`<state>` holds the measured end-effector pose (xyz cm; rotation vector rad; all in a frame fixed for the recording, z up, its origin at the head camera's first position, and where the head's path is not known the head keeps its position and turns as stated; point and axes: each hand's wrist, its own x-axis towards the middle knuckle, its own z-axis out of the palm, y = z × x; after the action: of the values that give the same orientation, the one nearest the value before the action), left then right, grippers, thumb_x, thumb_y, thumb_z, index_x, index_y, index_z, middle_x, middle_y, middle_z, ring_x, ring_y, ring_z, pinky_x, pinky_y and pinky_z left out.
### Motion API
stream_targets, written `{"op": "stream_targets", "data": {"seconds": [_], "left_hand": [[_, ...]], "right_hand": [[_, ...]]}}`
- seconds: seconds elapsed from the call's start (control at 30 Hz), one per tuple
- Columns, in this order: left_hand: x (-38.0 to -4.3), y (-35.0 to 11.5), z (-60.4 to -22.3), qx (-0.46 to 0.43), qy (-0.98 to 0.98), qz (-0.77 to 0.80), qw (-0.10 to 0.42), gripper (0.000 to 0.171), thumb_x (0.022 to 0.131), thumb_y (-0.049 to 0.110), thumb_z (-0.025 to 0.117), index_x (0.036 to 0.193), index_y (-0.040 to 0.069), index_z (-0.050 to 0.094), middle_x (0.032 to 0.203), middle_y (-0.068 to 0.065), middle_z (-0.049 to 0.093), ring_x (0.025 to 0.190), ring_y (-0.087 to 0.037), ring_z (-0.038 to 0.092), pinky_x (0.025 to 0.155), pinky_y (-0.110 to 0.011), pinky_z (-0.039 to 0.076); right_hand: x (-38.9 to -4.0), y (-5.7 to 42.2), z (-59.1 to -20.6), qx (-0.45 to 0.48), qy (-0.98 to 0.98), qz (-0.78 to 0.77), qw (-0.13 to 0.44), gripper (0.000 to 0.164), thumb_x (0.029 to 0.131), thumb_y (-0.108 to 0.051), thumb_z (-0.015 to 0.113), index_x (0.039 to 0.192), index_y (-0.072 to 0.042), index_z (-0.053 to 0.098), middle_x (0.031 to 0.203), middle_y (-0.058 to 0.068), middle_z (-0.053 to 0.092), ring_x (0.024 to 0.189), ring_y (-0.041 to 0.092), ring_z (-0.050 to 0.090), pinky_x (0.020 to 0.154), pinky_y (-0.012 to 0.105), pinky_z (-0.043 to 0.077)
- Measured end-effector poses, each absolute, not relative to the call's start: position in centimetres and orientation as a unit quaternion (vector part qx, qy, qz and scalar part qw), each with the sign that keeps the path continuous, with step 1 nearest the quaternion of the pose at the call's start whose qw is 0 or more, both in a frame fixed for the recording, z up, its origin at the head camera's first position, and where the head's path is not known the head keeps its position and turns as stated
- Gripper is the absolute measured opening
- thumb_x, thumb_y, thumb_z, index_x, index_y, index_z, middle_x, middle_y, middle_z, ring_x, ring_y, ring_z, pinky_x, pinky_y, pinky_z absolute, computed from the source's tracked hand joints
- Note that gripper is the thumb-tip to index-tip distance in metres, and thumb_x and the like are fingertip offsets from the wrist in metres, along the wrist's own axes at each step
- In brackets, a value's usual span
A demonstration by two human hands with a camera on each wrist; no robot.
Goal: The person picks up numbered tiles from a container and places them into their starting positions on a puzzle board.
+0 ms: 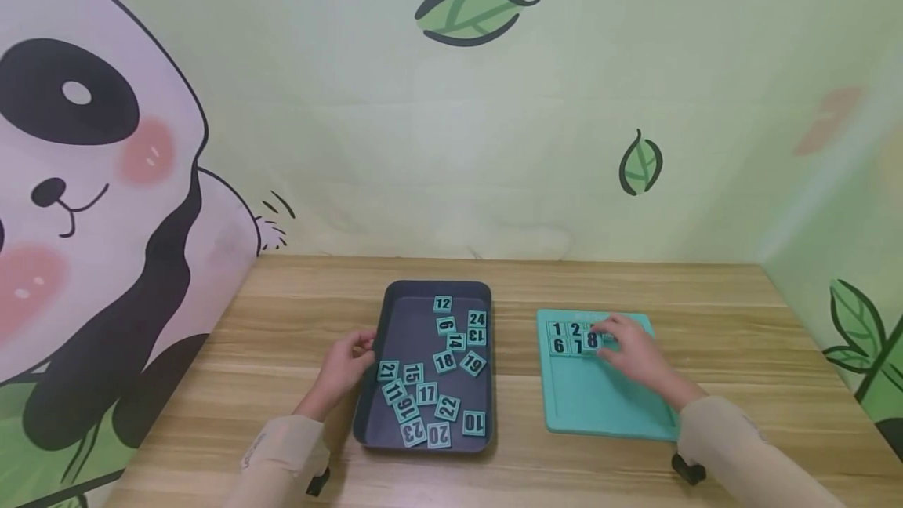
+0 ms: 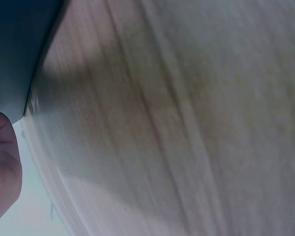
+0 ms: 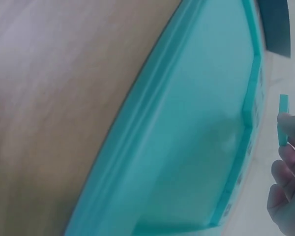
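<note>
My right hand pinches a small teal number tile marked 8 between thumb and fingers. It is over the upper part of a teal board, beside the tile marked 7. Seen edge-on in the right wrist view, the tile is raised above the board. Tiles 1, 2, 6 and 7 sit in the board's upper left; the hand covers the spots further right. With curled fingers, my left hand holds the left rim of a dark tray.
Several loose number tiles lie scattered in the tray at various angles, among them 12, 19 and 10. Tray and board stand apart on a wooden table. A printed wall cloth rises behind the table.
</note>
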<state>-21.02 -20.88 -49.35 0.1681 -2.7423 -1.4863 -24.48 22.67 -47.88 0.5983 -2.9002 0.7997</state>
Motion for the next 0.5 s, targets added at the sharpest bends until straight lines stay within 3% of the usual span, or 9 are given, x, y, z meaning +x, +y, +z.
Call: {"op": "stream_targets", "data": {"seconds": [0.5], "left_hand": [[-21.1, -20.9, -49.4, 0.064, -0.878, -0.475, 0.000, 0.036, 0.081, 0.001, 0.052, 0.117, 0.000, 0.053, 0.101, -0.014, 0.055, 0.090, -0.024, 0.057, 0.070, -0.030, 0.050]], "right_hand": [[-24.8, 23.8, -49.4, 0.164, -0.964, 0.210, 0.007, 0.033, 0.074, -0.005, 0.062, 0.107, -0.001, 0.059, 0.104, 0.017, 0.054, 0.100, 0.036, 0.049, 0.085, 0.053, 0.040]]}}
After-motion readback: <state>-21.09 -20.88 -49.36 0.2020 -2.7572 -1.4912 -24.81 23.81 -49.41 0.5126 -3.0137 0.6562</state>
